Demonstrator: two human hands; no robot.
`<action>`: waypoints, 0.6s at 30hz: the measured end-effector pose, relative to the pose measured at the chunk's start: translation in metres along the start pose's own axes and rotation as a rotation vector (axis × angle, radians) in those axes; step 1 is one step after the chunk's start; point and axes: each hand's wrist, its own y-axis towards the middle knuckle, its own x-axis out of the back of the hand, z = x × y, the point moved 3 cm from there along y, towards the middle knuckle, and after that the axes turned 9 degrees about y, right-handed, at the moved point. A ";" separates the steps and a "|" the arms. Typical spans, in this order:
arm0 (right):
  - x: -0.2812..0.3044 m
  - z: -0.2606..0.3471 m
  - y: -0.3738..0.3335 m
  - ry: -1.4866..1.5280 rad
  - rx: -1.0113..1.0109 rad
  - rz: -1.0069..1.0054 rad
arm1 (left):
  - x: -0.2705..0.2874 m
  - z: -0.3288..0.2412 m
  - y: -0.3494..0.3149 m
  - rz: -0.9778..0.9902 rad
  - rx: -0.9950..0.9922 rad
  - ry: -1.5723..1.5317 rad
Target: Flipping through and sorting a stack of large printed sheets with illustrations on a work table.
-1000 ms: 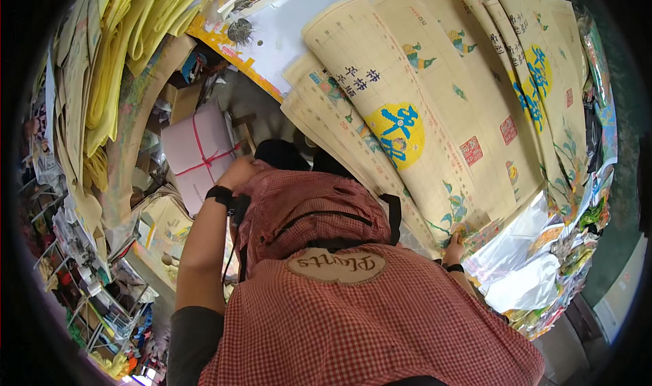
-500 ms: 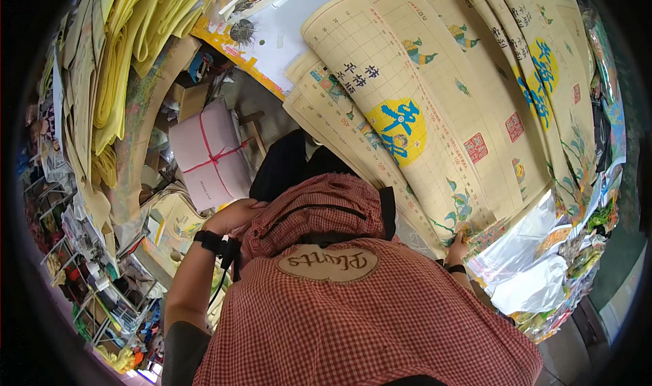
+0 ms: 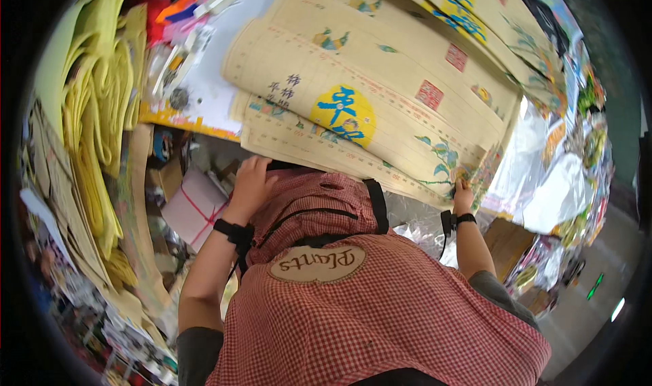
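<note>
A large cream printed sheet with blue characters, yellow circles, red seals and ruled lines lies over the table's front edge, its front part folded over. At its near right corner my right hand pinches the edge, fingertips partly hidden by the paper. My left hand is raised by the top of a red checked waist pouch, just short of the sheet's near left corner. Its thumb stands apart from the fingers and nothing shows in it. A red checked apron covers my front.
Yellow folded cloth or paper hangs at the left. Below the table sits a pale pink bundle tied with red string. More printed sheets lie at the far right, near crumpled clear plastic. A cardboard box stands beside my right arm.
My view has turned, and the sheet now lies more crosswise in front of me. My left hand has lifted from beside the pouch toward the table edge. My right hand still grips the sheet's corner.
</note>
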 end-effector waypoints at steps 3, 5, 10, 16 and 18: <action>0.001 -0.002 -0.002 0.048 -0.019 -0.013 | 0.023 -0.045 0.043 -0.284 -0.218 0.047; 0.003 -0.017 0.003 0.107 -0.004 -0.049 | 0.024 -0.077 0.069 -0.293 -0.374 0.126; 0.006 0.000 -0.014 0.115 0.003 -0.245 | -0.005 -0.094 0.124 -0.271 -0.546 0.359; -0.016 0.088 -0.063 -0.304 0.415 -0.676 | -0.025 -0.094 0.156 -0.264 -0.468 0.395; -0.070 0.096 -0.080 -0.595 0.357 -0.285 | -0.029 -0.098 0.160 -0.253 -0.476 0.387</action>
